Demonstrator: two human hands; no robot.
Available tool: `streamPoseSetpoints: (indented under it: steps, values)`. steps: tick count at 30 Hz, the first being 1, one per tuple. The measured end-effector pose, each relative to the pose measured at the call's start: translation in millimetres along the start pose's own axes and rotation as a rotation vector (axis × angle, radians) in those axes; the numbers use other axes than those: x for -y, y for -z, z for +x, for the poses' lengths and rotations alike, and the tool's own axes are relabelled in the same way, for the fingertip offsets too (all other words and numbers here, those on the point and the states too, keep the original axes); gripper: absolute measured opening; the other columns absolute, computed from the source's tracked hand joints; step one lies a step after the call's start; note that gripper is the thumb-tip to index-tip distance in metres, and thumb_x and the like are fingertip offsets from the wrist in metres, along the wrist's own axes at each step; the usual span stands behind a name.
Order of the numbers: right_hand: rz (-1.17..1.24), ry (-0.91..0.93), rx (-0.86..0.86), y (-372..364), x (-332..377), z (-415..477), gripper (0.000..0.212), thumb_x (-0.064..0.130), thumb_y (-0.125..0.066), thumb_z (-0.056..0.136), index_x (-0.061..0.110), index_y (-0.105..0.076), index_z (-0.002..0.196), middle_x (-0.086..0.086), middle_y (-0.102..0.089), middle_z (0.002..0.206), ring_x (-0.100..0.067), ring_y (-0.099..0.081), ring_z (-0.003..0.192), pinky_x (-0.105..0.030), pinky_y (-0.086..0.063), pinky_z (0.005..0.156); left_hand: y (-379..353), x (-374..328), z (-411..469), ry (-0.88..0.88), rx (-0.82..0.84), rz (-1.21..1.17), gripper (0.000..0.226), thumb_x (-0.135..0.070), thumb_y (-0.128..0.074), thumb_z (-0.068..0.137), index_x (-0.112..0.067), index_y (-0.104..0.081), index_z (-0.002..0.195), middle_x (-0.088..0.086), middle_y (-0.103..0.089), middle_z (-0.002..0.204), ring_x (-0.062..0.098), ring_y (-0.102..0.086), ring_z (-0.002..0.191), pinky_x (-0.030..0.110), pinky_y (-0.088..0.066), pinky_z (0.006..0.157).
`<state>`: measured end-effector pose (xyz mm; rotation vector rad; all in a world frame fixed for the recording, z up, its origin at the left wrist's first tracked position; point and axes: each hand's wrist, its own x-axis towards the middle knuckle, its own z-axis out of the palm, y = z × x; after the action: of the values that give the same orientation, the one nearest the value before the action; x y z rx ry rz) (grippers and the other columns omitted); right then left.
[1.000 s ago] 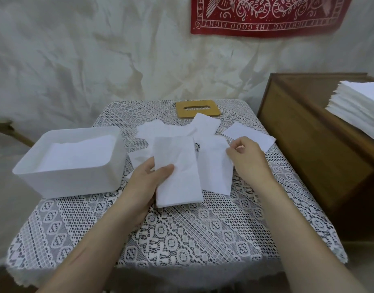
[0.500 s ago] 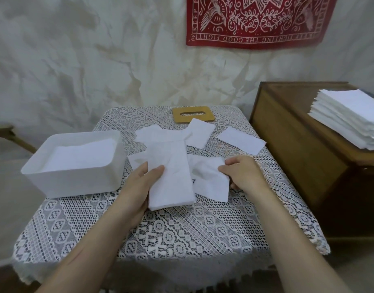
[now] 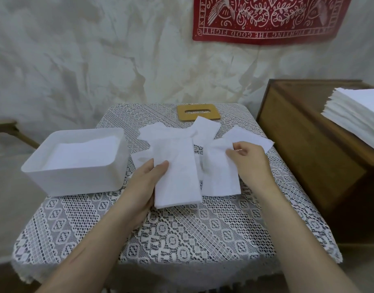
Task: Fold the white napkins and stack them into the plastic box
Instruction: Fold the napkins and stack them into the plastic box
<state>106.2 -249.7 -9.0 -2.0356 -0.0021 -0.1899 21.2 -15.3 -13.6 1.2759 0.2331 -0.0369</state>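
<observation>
A folded stack of white napkins (image 3: 177, 178) lies in the middle of the lace-covered table, and my left hand (image 3: 147, 180) grips its left edge with the thumb on top. To its right a single napkin (image 3: 221, 176) lies partly lifted; my right hand (image 3: 248, 163) pinches its upper right corner. The white plastic box (image 3: 76, 180) stands at the table's left, with folded napkins (image 3: 82, 153) inside. Several loose napkins (image 3: 205, 130) lie spread behind my hands.
A wooden lid with a slot (image 3: 198, 112) lies at the table's far edge. A wooden cabinet (image 3: 308, 149) stands to the right, bearing a tall pile of white napkins (image 3: 359, 115). The table (image 3: 181, 233) in front of my hands shows only lace cloth.
My right hand drew the single napkin toward me, then moved back up to its far corner and raised it. My left hand kept its grip on the folded stack.
</observation>
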Motion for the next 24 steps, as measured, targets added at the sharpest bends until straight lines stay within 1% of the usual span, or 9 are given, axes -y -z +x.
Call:
streamPoseSetpoints:
  steps: [3,5,7,9,12,15,16,19,24]
  values:
    - [0.364,-0.033,0.057,11,24,-13,0.013,0.017,-0.065,0.099,0.022,-0.07,0.089,0.008,-0.075,0.083,-0.009,-0.068,0.073,-0.024,-0.05,0.064,-1,0,1,0.004,-0.021,-0.018,0.025,-0.027,-0.053,0.107,-0.015,-0.065,0.126,0.001,-0.079,0.113,0.017,-0.076,0.103,0.034,-0.057,0.082]
    - [0.661,-0.119,0.206,21,38,-21,0.009,0.015,-0.063,0.1,0.016,-0.072,0.1,0.001,-0.079,0.093,-0.013,-0.073,0.078,-0.029,-0.058,0.069,-2,0,0,0.007,-0.028,-0.035,0.025,-0.029,-0.053,0.107,-0.016,-0.065,0.125,0.0,-0.079,0.114,0.016,-0.075,0.104,0.034,-0.056,0.085]
    - [0.818,-0.169,0.323,25,48,-26,0.015,0.015,-0.062,0.099,0.011,-0.07,0.111,-0.004,-0.078,0.1,-0.017,-0.074,0.083,-0.033,-0.061,0.072,-3,0,-1,0.003,-0.023,-0.046,0.027,-0.03,-0.051,0.108,-0.016,-0.065,0.125,0.0,-0.078,0.117,0.015,-0.074,0.107,0.033,-0.055,0.088]
    - [0.786,-0.161,0.341,18,51,-30,0.017,0.017,-0.065,0.097,0.01,-0.07,0.112,-0.005,-0.077,0.099,-0.021,-0.07,0.082,-0.033,-0.057,0.072,-4,1,-3,0.001,-0.01,-0.055,0.028,-0.03,-0.049,0.108,-0.016,-0.065,0.126,0.0,-0.077,0.119,0.015,-0.073,0.11,0.034,-0.054,0.091]
    - [0.482,-0.081,0.278,-2,45,-37,0.008,0.019,-0.069,0.095,0.013,-0.074,0.097,-0.001,-0.078,0.088,-0.023,-0.066,0.071,-0.033,-0.051,0.062,-8,2,-5,0.011,0.005,-0.063,0.029,-0.03,-0.048,0.108,-0.016,-0.065,0.127,0.0,-0.077,0.12,0.016,-0.073,0.111,0.036,-0.054,0.093]
    - [0.25,-0.026,0.224,-12,40,-39,0.009,0.017,-0.068,0.094,0.013,-0.074,0.088,-0.002,-0.077,0.079,-0.038,-0.07,0.063,-0.056,-0.053,0.053,-10,2,-5,0.019,0.002,-0.053,0.03,-0.032,-0.047,0.108,-0.017,-0.064,0.128,0.001,-0.077,0.121,0.017,-0.073,0.112,0.039,-0.055,0.094]
    - [0.237,-0.024,0.221,-12,40,-38,0.009,0.016,-0.068,0.094,0.012,-0.074,0.089,-0.003,-0.077,0.079,-0.041,-0.068,0.062,-0.056,-0.051,0.051,-9,2,-4,0.02,0.005,-0.042,0.031,-0.033,-0.047,0.108,-0.017,-0.064,0.129,0.001,-0.076,0.122,0.018,-0.072,0.114,0.041,-0.055,0.097]
    - [0.304,-0.028,0.235,-10,40,-36,0.013,0.01,-0.064,0.097,0.0,-0.071,0.092,-0.012,-0.076,0.081,-0.032,-0.059,0.058,-0.036,-0.045,0.044,-8,3,-3,0.017,0.007,-0.019,0.033,-0.035,-0.047,0.108,-0.018,-0.063,0.132,-0.002,-0.076,0.124,0.016,-0.071,0.116,0.04,-0.054,0.1]
    - [0.429,-0.112,0.313,-16,39,-36,0.013,0.012,-0.063,0.098,0.005,-0.073,0.095,-0.008,-0.076,0.081,-0.027,-0.053,0.06,-0.027,-0.038,0.043,-9,1,-5,0.006,0.015,0.006,0.035,-0.038,-0.046,0.108,-0.02,-0.062,0.133,-0.003,-0.075,0.125,0.015,-0.071,0.116,0.04,-0.054,0.1]
